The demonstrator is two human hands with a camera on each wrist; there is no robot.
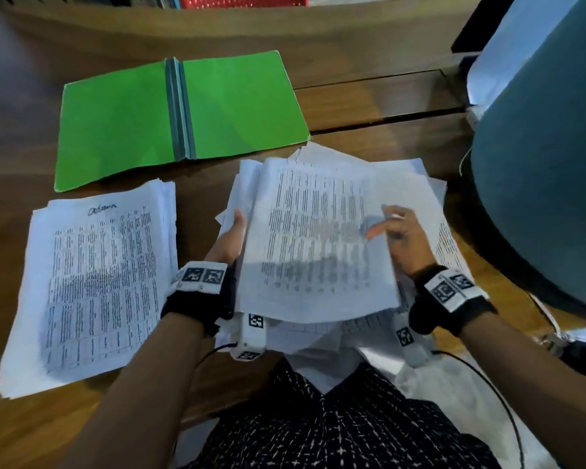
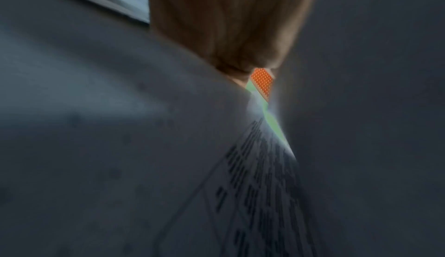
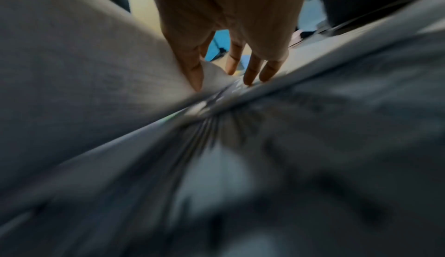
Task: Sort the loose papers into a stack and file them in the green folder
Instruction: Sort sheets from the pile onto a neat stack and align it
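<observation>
The green folder (image 1: 122,120) lies open and flat at the back of the wooden desk (image 1: 369,103). A squared stack of printed papers (image 1: 95,282) rests front left. In front of me both hands hold a sheaf of printed sheets (image 1: 318,238) tilted above a loose pile (image 1: 420,191). My left hand (image 1: 229,240) grips the sheaf's left edge, thumb on top and fingers hidden beneath. My right hand (image 1: 398,231) pinches its right edge. The right wrist view shows the thumb (image 3: 192,71) pressed on a raised sheet (image 3: 84,61). In the blurred left wrist view my palm (image 2: 231,23) sits between papers (image 2: 260,185).
A blue-grey chair (image 1: 548,164) crowds the desk's right side. A red perforated basket (image 1: 244,0) sits beyond the far edge. Black cables (image 1: 487,384) trail from my wrists near my lap. Bare wood shows between the left stack and the loose pile.
</observation>
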